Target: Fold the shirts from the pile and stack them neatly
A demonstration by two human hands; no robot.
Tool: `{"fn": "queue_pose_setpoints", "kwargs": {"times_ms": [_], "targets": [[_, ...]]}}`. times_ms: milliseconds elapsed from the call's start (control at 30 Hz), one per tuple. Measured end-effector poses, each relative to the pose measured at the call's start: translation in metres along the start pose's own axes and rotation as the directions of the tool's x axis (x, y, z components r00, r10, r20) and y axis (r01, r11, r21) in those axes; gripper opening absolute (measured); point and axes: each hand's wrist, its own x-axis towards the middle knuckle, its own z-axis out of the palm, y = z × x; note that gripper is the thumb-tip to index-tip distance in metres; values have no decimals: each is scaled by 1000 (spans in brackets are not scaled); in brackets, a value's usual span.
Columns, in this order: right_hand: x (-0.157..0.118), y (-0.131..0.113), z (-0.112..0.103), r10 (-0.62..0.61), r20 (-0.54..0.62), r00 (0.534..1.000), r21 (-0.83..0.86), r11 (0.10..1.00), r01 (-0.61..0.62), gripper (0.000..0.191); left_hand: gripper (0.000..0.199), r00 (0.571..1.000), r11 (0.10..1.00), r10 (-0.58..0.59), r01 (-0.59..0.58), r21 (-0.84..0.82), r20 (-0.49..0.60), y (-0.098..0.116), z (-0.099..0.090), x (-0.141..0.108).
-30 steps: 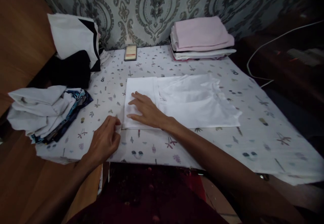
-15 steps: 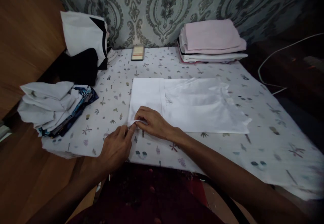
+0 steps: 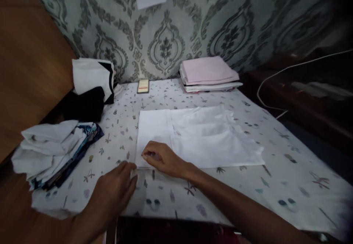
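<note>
A folded white garment (image 3: pixel 204 137) lies flat on a bed sheet with a printed pattern (image 3: pixel 182 200). Its left end is a smooth folded panel; creases and an uneven edge run along the right end. Over the panel's near part rests my right hand (image 3: pixel 165 159), fingers curled inward with thumb close to them and no cloth visibly pinched. My left hand (image 3: pixel 114 185) is just beside the garment's near left corner, fingers bent and thumb held apart below them. Whether its fingertips touch the corner is hard to see.
At the left sit crumpled white and blue clothes (image 3: pixel 52 144), a black cloth (image 3: pixel 85 104) and a white-and-black cloth (image 3: pixel 92 75). Against the wall are a small card-like item (image 3: pixel 143 86) and a folded stack topped with pink (image 3: pixel 209 70). A white cable (image 3: pixel 259 89) hangs right.
The view has tilted up. My left hand has drawn back from the corner and away from my right hand. The lifted cloth edge now lies flat under my right hand.
</note>
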Motion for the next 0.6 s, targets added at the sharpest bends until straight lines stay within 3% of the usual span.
{"fn": "queue_pose_setpoints", "kwargs": {"times_ms": [67,100,200,267,333,400,500,600], "targets": [[3,3,-1,-13,-144,989,-29,1000,9,20,30,989,981,-66,39,-192,-136,-18,-2,25],[5,5,-2,-12,-222,975,-66,998,-3,26,34,982,951,-114,64,-301,-150,-25,-1,41],[17,14,-12,69,-396,915,-165,975,-145,44,54,972,748,-234,181,-638,3,-40,2,84],[26,21,-22,186,-451,873,-142,950,-276,52,62,953,597,-278,271,-755,121,-41,4,104],[33,28,-35,311,-493,813,-47,923,-381,55,65,935,537,-302,328,-777,186,-39,2,117],[38,36,-46,388,-543,745,66,904,-423,56,63,919,539,-304,385,-749,252,-36,-1,125],[40,54,-56,415,-624,662,213,906,-366,54,54,895,526,-271,446,-724,354,-33,-4,134],[43,76,-57,440,-653,616,349,897,-271,55,49,885,493,-231,465,-735,404,-31,-7,142]]}}
